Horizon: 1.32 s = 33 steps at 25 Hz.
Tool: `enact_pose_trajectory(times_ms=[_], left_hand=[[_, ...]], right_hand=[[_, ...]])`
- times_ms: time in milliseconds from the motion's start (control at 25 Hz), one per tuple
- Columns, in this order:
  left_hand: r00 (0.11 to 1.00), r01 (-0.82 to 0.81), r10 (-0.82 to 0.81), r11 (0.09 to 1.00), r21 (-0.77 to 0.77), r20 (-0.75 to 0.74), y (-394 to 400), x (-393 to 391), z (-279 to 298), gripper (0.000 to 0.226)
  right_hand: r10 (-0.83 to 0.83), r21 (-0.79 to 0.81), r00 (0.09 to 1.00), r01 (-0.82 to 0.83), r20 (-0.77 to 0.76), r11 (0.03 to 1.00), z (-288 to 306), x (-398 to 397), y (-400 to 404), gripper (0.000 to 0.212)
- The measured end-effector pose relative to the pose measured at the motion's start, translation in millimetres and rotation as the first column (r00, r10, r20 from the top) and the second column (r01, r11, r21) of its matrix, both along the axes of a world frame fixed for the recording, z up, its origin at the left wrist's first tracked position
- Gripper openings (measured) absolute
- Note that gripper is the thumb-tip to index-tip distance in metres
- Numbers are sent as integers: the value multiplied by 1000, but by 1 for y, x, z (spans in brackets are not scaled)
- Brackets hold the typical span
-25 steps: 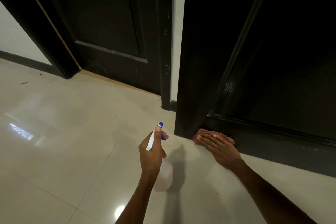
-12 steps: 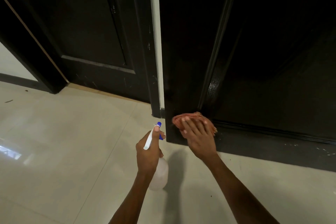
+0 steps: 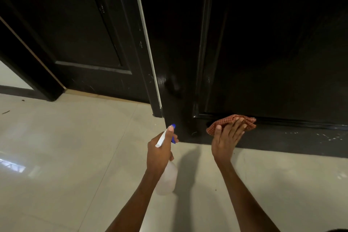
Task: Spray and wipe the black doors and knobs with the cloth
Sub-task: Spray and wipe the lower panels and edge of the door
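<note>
A glossy pale tiled floor (image 3: pixel 66 156) fills the lower half of the frame, throwing back window glare at the lower left, and two black panelled wooden doors rise from it: the nearer door (image 3: pixel 263 52) takes up the centre and right, while a second black door (image 3: pixel 79 34) stands back at the upper left, with a thin strip of white wall (image 3: pixel 146 43) showing between them. No knob is in view at this height. The right hand (image 3: pixel 227 138), at centre right, presses a crumpled orange checked cloth (image 3: pixel 233 121) against the nearer door's bottom rail, just under the raised moulding, fingers spread over the fabric with the thumb hooked round its left edge. The cloth looks soft, light and limp, so it should bunch into the moulding groove and is best held flat under the palm. Pale specks mark the rail at the right of the frame, beyond the cloth. The left hand (image 3: pixel 160 154), low centre, is wrapped round the neck of a translucent plastic spray bottle with a white and blue trigger head (image 3: pixel 167 175), nozzle aimed at the door's lower corner. The bottle looks light and rigid, perhaps slippery if wet; the neck is the sensible grip.
</note>
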<state>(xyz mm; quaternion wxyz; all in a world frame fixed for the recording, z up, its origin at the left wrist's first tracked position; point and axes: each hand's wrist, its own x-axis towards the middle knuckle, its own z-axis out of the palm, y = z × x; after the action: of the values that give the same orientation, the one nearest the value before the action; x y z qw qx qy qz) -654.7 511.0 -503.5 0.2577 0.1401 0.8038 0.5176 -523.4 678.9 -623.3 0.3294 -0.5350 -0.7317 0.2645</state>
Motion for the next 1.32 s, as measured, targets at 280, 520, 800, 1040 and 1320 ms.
enact_pose_trajectory(times_ms=[280,520,800,1040,1320], left_hand=[[996,15,-14,1000,-7,84,31,17,12,60],[997,0,10,992,-126,73,40,21,10,61],[996,41,-57,977,-208,-73,27,11,29,57],[989,46,-77,969,-244,-122,28,7,32,52],[979,178,-188,976,-129,-75,25,19,16,68]], right_hand=[[91,57,990,-97,103,994,-3,18,3,75],[148,90,980,-161,133,983,-6,18,0,75],[354,217,868,-442,349,871,-12,-45,-25,68],[288,388,877,-437,385,812,-26,-42,-15,70],[-107,318,991,77,78,945,-31,15,18,65]])
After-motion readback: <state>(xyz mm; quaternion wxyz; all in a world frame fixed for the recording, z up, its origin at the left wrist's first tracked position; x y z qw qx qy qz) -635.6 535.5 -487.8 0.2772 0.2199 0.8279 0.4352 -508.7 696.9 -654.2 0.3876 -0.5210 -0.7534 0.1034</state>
